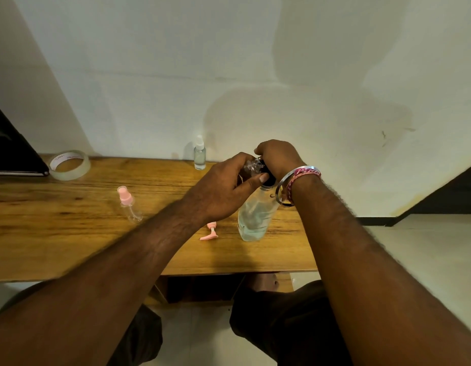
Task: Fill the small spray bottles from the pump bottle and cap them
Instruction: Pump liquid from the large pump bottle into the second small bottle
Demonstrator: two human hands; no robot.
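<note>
A large clear pump bottle point(255, 215) with liquid stands on the wooden table point(70, 233). My right hand point(278, 157) curls over its black pump head from above. My left hand point(226, 188) holds a small clear spray bottle point(251, 166) up against the pump's spout, thumb along its side. A small clear spray bottle with a white cap point(199, 154) stands by the wall. Another small bottle with a pink spray cap point(128, 204) stands to the left. A loose pink spray cap point(210, 231) lies on the table beside the pump bottle.
A roll of clear tape point(69, 165) lies at the table's back left, beside a black flat object point(12, 151). The wall rises right behind the table. The table's right edge ends just past the pump bottle. My knees show below the front edge.
</note>
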